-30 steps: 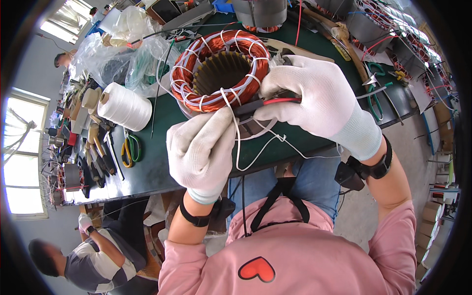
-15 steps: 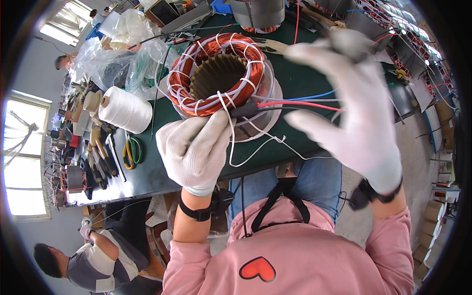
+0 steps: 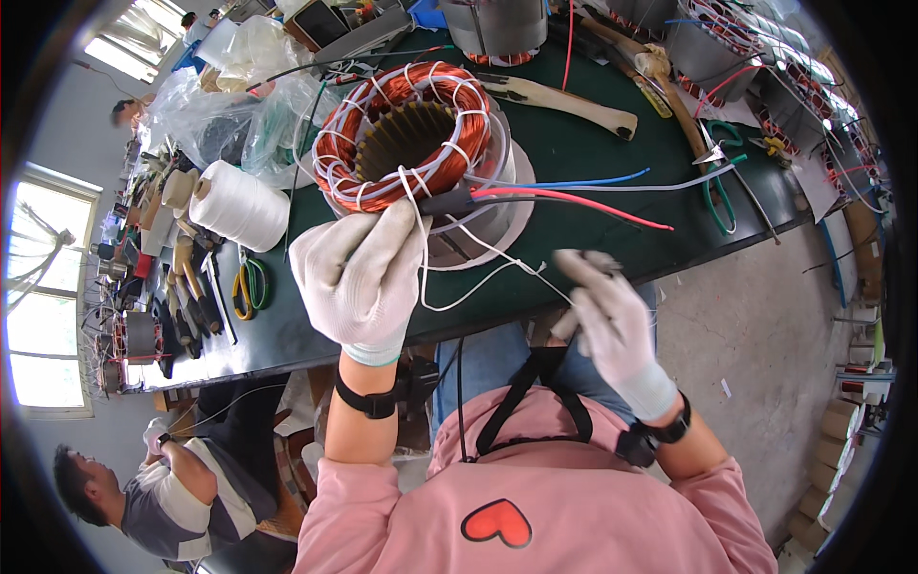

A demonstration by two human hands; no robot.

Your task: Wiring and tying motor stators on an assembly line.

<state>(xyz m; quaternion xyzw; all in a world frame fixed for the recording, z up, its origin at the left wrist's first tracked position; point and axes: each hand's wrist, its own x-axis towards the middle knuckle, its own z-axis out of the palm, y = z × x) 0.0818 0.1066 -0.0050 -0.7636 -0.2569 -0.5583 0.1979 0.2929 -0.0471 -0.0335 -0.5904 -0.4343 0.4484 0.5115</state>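
Observation:
A stator (image 3: 464, 134) with a ring of copper winding (image 3: 335, 143), bound with white lacing, stands on a pale round base (image 3: 521, 177). My gloved left hand (image 3: 359, 268) is closed at the winding's near edge, pinching the white cord (image 3: 478, 292) beside a black sleeve (image 3: 447, 202). The cord loops over the winding near the sleeve, and its knotted tail runs right. Red, blue, grey and black leads extend rightward, the red lead (image 3: 583, 203) among them. My gloved right hand (image 3: 612, 335), slightly blurred, is off the table's front edge, thumb and fingers apart, near the cord's tail.
A white thread spool (image 3: 239, 206), yellow-green-handled scissors (image 3: 251, 287) and several tools lie left. Behind are plastic bags (image 3: 225, 115) and another stator (image 3: 492, 29). On the right lie a mallet (image 3: 674, 91), a pale flat stick (image 3: 564, 100) and green-handled scissors (image 3: 712, 177). A co-worker (image 3: 172, 488) sits at left.
My right hand has swung down from above the leads to beside the cord's tail; the dark item at its fingers is gone from it. My left hand still pinches the same spot.

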